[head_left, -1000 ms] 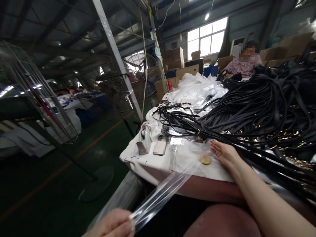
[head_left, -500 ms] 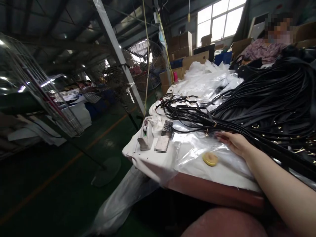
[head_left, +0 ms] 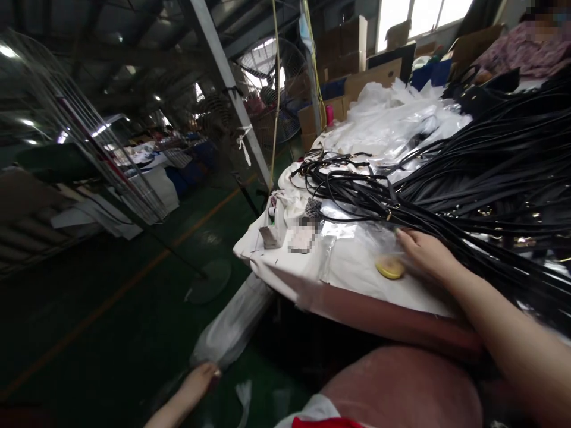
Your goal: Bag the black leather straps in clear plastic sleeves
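Note:
My right hand [head_left: 423,252] lies flat on a clear plastic sheet [head_left: 352,249] on the white-covered table [head_left: 285,276], fingers stretched out. Its fingertips touch the edge of a big heap of black straps with gold hardware [head_left: 486,178]. A small yellow round disc [head_left: 390,268] sits just left of the hand. My left hand [head_left: 198,383] hangs low below the table edge, fingers extended and blurred, nothing visibly in it. It is close to a bundle of clear plastic bags [head_left: 234,324] that droops from the table toward the floor.
Crumpled clear bags [head_left: 392,122] pile up at the table's far end, with cardboard boxes [head_left: 343,53] behind. A person in a patterned top [head_left: 526,50] sits at the far right. A slanted metal post [head_left: 227,83], standing fans [head_left: 267,89] and a green floor [head_left: 111,309] lie left.
My left hand let go of the stretched plastic film, left the view, and is now down beside the hanging bag bundle. My right hand slid slightly toward the yellow disc. The view tilted down.

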The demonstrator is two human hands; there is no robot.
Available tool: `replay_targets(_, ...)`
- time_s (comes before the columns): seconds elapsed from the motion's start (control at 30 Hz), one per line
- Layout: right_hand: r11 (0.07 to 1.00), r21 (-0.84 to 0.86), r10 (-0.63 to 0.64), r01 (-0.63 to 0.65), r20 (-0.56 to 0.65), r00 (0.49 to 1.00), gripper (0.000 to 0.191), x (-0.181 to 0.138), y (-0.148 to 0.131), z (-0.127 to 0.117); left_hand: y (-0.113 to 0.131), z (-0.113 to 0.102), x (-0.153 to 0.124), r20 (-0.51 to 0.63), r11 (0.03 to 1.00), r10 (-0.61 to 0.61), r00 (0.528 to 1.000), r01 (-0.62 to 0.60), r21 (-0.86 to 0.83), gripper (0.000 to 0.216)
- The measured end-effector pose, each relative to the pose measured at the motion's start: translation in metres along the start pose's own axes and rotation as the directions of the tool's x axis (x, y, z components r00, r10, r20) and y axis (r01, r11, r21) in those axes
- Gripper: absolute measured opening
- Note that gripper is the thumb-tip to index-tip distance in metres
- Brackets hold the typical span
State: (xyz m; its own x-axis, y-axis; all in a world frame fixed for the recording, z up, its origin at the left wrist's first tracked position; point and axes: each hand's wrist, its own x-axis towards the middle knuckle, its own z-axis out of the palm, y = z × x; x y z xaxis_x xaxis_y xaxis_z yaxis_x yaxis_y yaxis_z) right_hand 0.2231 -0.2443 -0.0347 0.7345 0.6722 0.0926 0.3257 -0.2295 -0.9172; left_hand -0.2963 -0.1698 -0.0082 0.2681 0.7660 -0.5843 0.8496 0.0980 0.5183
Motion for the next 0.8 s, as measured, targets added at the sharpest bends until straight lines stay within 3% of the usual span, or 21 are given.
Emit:
replay_targets(0.1, 0.933, -0.271, -0.238, 0.237, 0.030, 0.971, 0.015, -0.045, -0.007, -0.004, 0.000, 0.044, 0.026, 0.137, 0.999, -0.038, 0.990, 0.041, -0.021, 0.037)
replay_targets(0.2, 0.725, -0.506, -0.540, 0.467, 0.005, 0.842, 0.024, -0.091, -0.005, 0.000, 0.027, 0.092, 0.047, 0.294, 0.988, -0.017, 0.956, 0.061, -0.141, 0.035)
replay_targets(0.27, 0.633, -0.594, -0.591, 0.497, 0.045, 0.806, 0.032, -0.111, -0.001, 0.007, 0.054, 0.115, 0.050, 0.371, 0.962, 0.018, 0.929, 0.085, -0.259, 0.034)
replay_targets(0.4, 0.490, -0.724, -0.523, 0.486, 0.202, 0.828, 0.043, -0.123, -0.001, 0.017, 0.104, 0.139, 0.048, 0.478, 0.855, 0.083, 0.874, 0.184, -0.485, 0.030)
replay_targets(0.5, 0.504, -0.728, -0.533, 0.465, 0.161, 0.831, 0.039, -0.133, -0.017, 0.016, 0.128, 0.146, 0.051, 0.523, 0.769, 0.112, 0.845, 0.260, -0.585, 0.019)
replay_targets(0.57, 0.576, -0.643, -0.567, 0.505, 0.130, 0.813, 0.038, -0.150, -0.030, 0.015, 0.137, 0.149, 0.053, 0.538, 0.706, 0.125, 0.834, 0.306, -0.638, 0.014)
replay_targets(0.63, 0.658, -0.453, -0.552, 0.601, 0.252, 0.795, 0.038, -0.174, -0.037, 0.017, 0.140, 0.152, 0.055, 0.556, 0.632, 0.128, 0.821, 0.365, -0.684, 0.011)
replay_targets(0.73, 0.735, -0.221, -0.464, 0.641, 0.525, 0.714, 0.042, -0.207, -0.037, 0.028, 0.137, 0.160, 0.055, 0.571, 0.566, 0.105, 0.814, 0.423, -0.707, 0.009)
replay_targets(0.8, 0.744, -0.163, -0.470, 0.648, 0.560, 0.682, 0.035, -0.220, -0.035, 0.035, 0.133, 0.165, 0.053, 0.565, 0.570, 0.086, 0.821, 0.425, -0.703, 0.010)
